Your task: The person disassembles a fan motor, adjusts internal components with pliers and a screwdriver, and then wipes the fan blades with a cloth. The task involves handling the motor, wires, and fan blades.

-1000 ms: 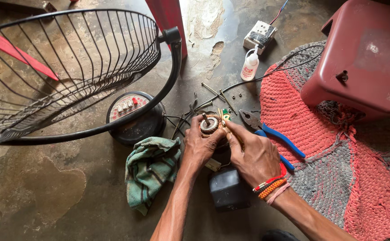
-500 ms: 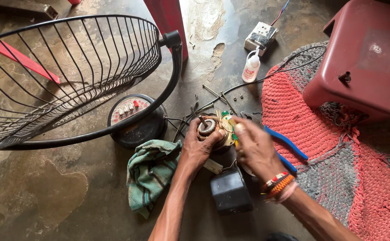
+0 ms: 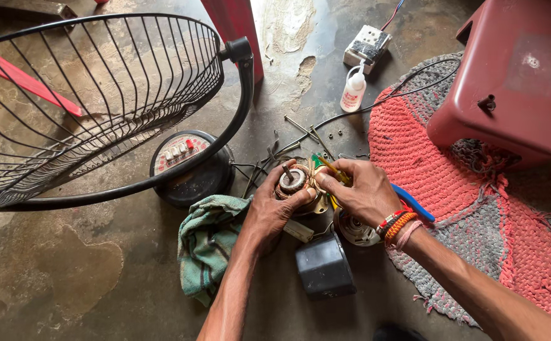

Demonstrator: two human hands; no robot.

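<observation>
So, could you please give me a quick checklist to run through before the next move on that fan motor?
1. Motor held firm: ok, the left hand grips it from the side.
2. Right hand on the work: ok, its fingertips press at the motor's edge.
3. Screwdriver within reach: ok, it lies under the right hand.
4. Loose screws accounted for: cannot tell, a few small ones lie scattered on the floor.
5. Bottle upright and capped: ok.
6. Cloth clear of the motor: ok, it lies beside the left wrist.

I see a dull metal motor (image 3: 296,183), black wire grille (image 3: 99,76), worn green cloth (image 3: 206,243), glossy red plastic stool (image 3: 515,76), rough concrete floor (image 3: 67,284)
</observation>
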